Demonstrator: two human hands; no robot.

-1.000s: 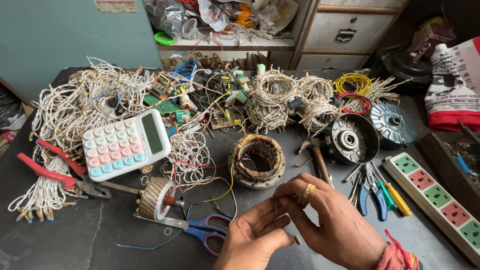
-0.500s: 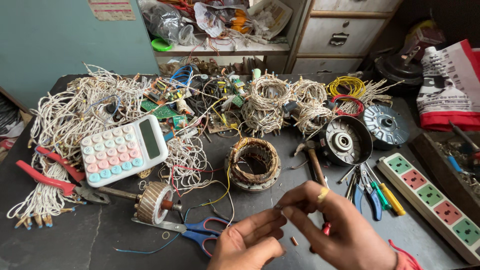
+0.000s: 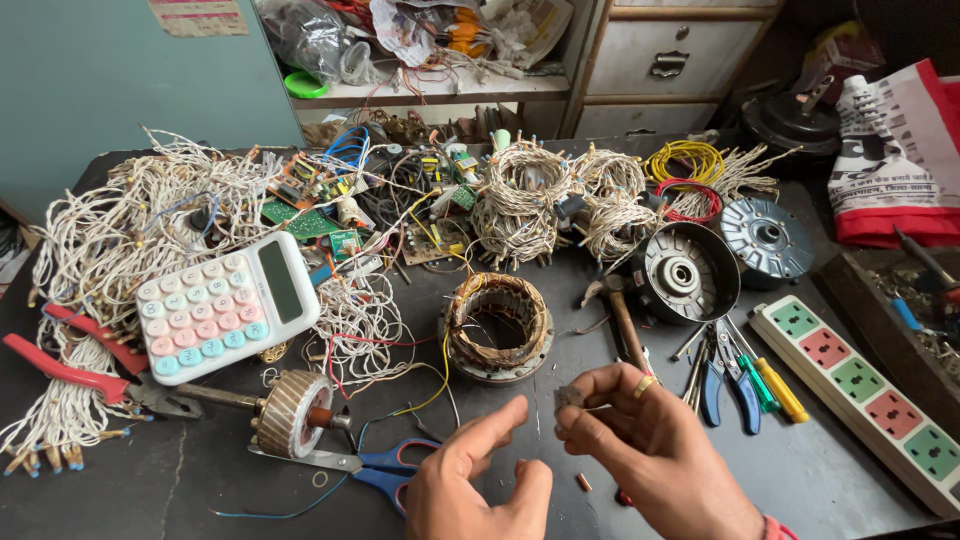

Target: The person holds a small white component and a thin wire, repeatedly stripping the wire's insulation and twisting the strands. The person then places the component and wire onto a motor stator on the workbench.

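Observation:
My right hand (image 3: 645,440), wearing a ring, pinches a small grey piece (image 3: 569,397) between thumb and forefinger above the dark table (image 3: 200,490). My left hand (image 3: 480,480) is beside it with fingers spread, thumb reaching toward the piece, holding nothing I can see. A small copper-coloured bit (image 3: 583,483) lies on the table under the hands. Just beyond them sits a round motor stator with copper windings (image 3: 497,325). Blue-handled scissors (image 3: 375,465) lie to the left of my left hand, near a wound rotor on a shaft (image 3: 290,412).
A pastel-keyed calculator (image 3: 228,305) rests on heaps of white twisted wire (image 3: 130,230). Red-handled pliers (image 3: 70,365) lie at left. Circuit boards, wire coils, a motor housing (image 3: 685,272), a hammer (image 3: 620,320), pliers and screwdrivers (image 3: 740,375), and a power strip (image 3: 860,385) crowd the right.
Both hands have lifted slightly and separated; the right hand now holds the small grey piece up, and the left hand has opened beside it. The camera tilted a little.

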